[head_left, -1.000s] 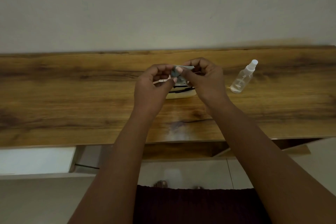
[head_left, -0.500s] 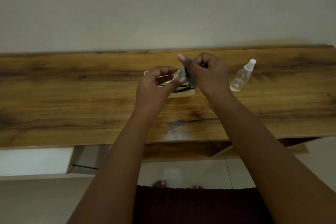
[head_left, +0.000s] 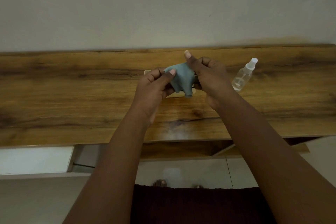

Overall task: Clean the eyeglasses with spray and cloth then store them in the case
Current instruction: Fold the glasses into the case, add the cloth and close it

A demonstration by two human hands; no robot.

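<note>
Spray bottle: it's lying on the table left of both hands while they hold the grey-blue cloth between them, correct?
Not quite. The head view shows the spray bottle lying on the table right of both hands, not left. The left hand and right hand do hold the grey-blue cloth between them.

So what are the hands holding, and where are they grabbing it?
Both hold the blue-grey cloth. The left hand pinches its left edge, and the right hand grips its upper right part. The rest hangs loose between them.
</note>
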